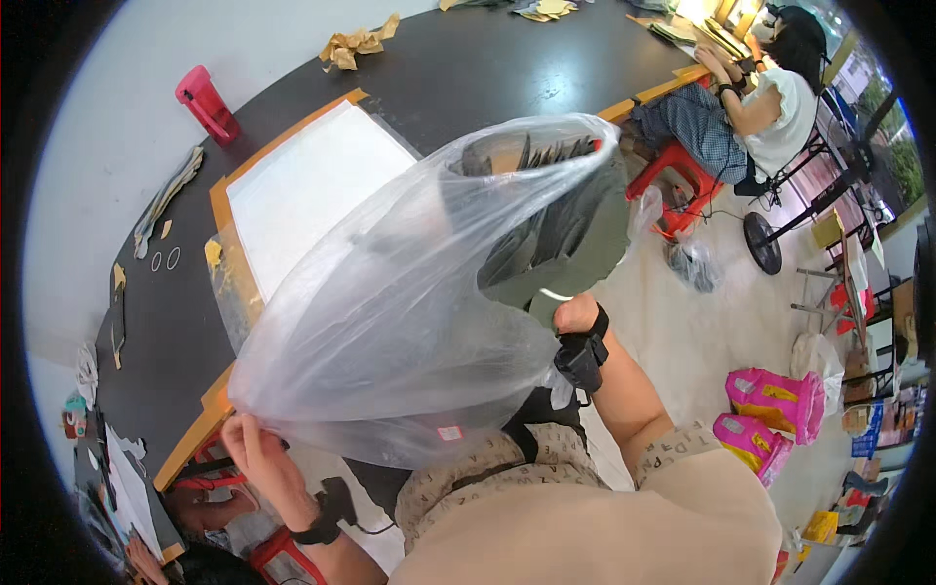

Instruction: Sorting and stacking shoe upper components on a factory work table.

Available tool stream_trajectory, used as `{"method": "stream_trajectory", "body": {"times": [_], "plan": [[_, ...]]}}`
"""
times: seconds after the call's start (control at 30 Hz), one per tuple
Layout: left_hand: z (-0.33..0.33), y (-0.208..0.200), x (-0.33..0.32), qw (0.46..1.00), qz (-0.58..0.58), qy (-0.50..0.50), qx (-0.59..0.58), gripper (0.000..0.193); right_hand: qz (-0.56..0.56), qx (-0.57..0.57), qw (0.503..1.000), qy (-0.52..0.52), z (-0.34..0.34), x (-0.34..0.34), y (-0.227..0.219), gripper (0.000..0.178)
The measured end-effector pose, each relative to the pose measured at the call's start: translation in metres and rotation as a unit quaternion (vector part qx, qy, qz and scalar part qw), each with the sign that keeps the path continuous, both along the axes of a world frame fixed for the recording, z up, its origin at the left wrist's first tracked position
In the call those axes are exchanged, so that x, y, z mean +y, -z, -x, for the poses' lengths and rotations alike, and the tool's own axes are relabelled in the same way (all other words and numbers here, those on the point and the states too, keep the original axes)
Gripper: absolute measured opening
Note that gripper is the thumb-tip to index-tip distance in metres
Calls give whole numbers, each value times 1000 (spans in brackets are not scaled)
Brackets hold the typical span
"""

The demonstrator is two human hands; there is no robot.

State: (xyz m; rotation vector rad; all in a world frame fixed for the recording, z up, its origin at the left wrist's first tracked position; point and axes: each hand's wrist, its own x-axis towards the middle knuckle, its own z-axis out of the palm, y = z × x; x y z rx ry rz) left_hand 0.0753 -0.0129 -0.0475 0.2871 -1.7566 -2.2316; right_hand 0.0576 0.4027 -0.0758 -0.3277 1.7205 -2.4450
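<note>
A large clear plastic bag (390,322) spreads before me, bulging over the table edge. My left hand (258,458) pinches the bag's near left edge between its fingers. At the bag's right side, my right hand (575,314) grips a stack of dark grey-green cut pieces (585,239), which look like thin sheets of fabric or leather. The bag's film lies across part of this stack, and many edges fan out inside. Most of my right fingers are hidden by the pieces. A small red-and-white label (448,433) shows low on the bag.
A dark table (507,68) edged with brown tape carries a white sheet (312,185), a red plastic holder (208,105), crumpled brown paper (359,45) and two loose rings (165,260). A co-worker (780,107) sits at the far right near a fan (762,244). Pink sacks (775,400) stand on the floor.
</note>
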Motion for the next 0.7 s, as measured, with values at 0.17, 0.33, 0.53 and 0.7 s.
{"method": "stream_trajectory", "body": {"times": [0.17,0.33,0.53,0.7], "plan": [[-13,-108,76,923,298,-99,221,35,-34,70,996,-52,2,-19,-45,53],[2,-133,142,847,428,169,265,37,-467,604,646,0,17,-49,-51,69],[3,-98,125,926,222,159,261,17,-275,120,918,-259,10,-61,-74,68],[-11,-102,124,927,-6,284,245,33,-336,99,879,-325,13,-49,-69,82]]}}
